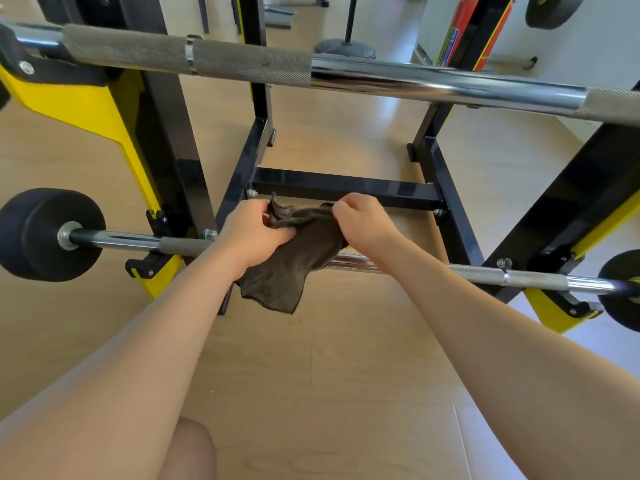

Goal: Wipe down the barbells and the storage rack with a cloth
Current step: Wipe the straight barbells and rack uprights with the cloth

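Two bare hands hold one dark brown cloth (pixel 298 268) between them; the left hand (pixel 256 233) has its fingers curled tight round a bunched top corner of it; the right hand (pixel 360 220) is curled up too and pinches the other top corner; so both hands are closed on the cloth. The rest of the cloth hangs down loose under the left hand; its bottom edge looks a bit ragged.

The cloth hangs in front of the lower barbell (pixel 519 277) and hides a bit of the shiny bar in the middle; it is not clear if the cloth touches the bar. The lower barbell lies sideways across the rack (pixel 169 140), on small black hooks (pixel 149 266); a round black weight (pixel 38 233) sits on its left end; another black weight (pixel 621 296) sits on its right end, partly cut off by the edge of the view.

The upper barbell (pixel 415 79) lies higher up on the rack, close to the camera; part of it is rough and grey; part of it is smooth and shiny.

The rack is black and yellow; a black cross bar (pixel 346 187) joins its two sides low down, just behind the hands. The floor (pixel 346 375) is light wood; a bare knee (pixel 194 448) shows at the bottom.
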